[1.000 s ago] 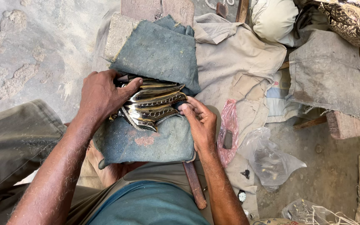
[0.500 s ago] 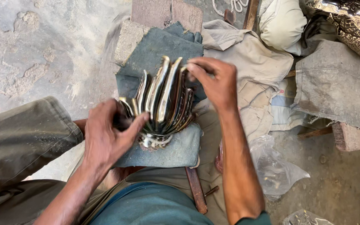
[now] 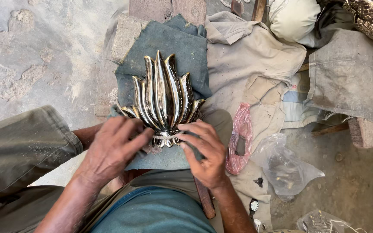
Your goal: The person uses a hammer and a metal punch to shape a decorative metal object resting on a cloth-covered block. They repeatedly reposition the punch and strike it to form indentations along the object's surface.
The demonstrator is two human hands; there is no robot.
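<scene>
A shiny metal flame-shaped ornament point(image 3: 162, 97) lies flat on a grey-blue cloth point(image 3: 182, 47) that is spread over the person's lap and a stone block point(image 3: 126, 31); its pointed tongues fan toward the far edge of the cloth and its small scalloped base sits near the cloth's near edge. The left hand point(image 3: 111, 149) rests on the lower left side of the ornament, fingers curled and pressed against the base and the outermost left tongue, so it grips the piece there. The right hand point(image 3: 203, 151) meets it from the other side, its fingers bent and pinching the base at the right, thumb side touching the metal. Both hands hold the ornament at its narrow end, just beside each other with the base between them. Beyond the right edge of the cloth lies a rumpled beige cloth point(image 3: 255, 64) on the ground, and on it a pink plastic bag point(image 3: 240, 138) with a dark object inside. Just right of that lies a clear plastic bag point(image 3: 283, 166). A wristwatch point(image 3: 254, 207) sits near the bottom of the view, beside the right forearm. A wooden handle point(image 3: 204, 200) pokes out from under the right wrist. A coarse grey sack point(image 3: 352, 75) covers something at the right edge.
</scene>
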